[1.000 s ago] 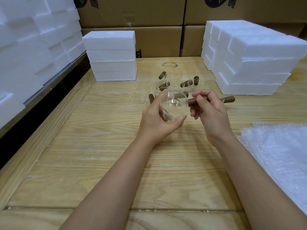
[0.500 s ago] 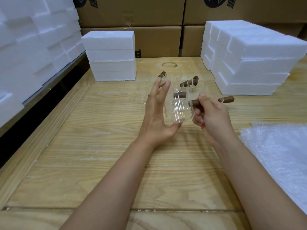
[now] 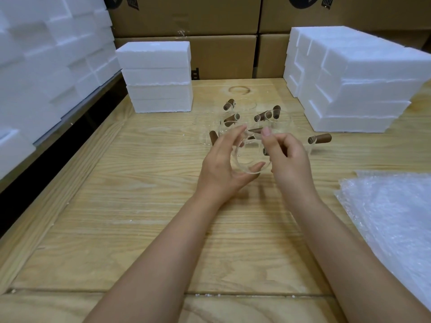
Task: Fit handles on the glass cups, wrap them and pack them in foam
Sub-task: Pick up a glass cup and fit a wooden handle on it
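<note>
A clear glass cup [image 3: 247,159] is held above the wooden table [image 3: 140,206], its mouth tilted toward me. My left hand [image 3: 224,166] grips it, fingers over the top rim and thumb under the bottom edge. My right hand [image 3: 286,157] holds the cup's brown wooden handle [image 3: 265,151], of which only the end shows below the fingers. Behind the hands stand several more glass cups with brown handles [image 3: 265,115]. One more handle [image 3: 319,138] lies to the right.
White foam blocks are stacked at the back left [image 3: 158,75], far left [image 3: 46,54] and right [image 3: 354,78]. Cardboard boxes [image 3: 210,17] line the back. Bubble wrap [image 3: 396,217] lies on the table at right.
My left hand opened flat beside the cup half a second ago and now grips it again. The right hand has turned the cup by its handle and sits closer to it.
</note>
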